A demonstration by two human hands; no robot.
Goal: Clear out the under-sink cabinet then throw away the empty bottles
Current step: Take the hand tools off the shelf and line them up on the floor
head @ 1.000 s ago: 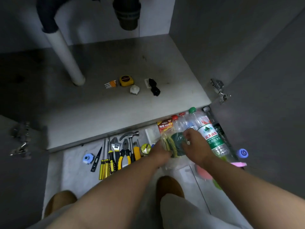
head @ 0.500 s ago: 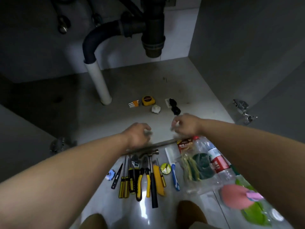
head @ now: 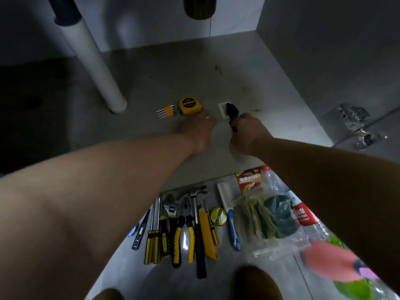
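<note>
- A white pipe is seen standing on the cabinet floor at the far left, and a metal hinge is fixed at the cabinet's right edge.
- On the cabinet floor a yellow tape measure and an orange hex key set are laid side by side. Just right of them a black object lies over a white card.
- Nearer, outside the cabinet, tools are set in a row, among them a hammer, pliers and a blue-handled brush.
- The bottles are found on the floor at the near right. They are partly covered by a plastic bag of green pads and by the right forearm.
- Both arms are stretched into the cabinet. The grip of the right hand is closed round the near end of the black object.
- The left hand is held back-up just near the tape measure. Its fingers are foreshortened, so the state of its grip cannot be told.
- Counted: one tape measure, one hex key set, one hammer, one pair of pliers, one brush. The bottles are too hidden to be counted.
</note>
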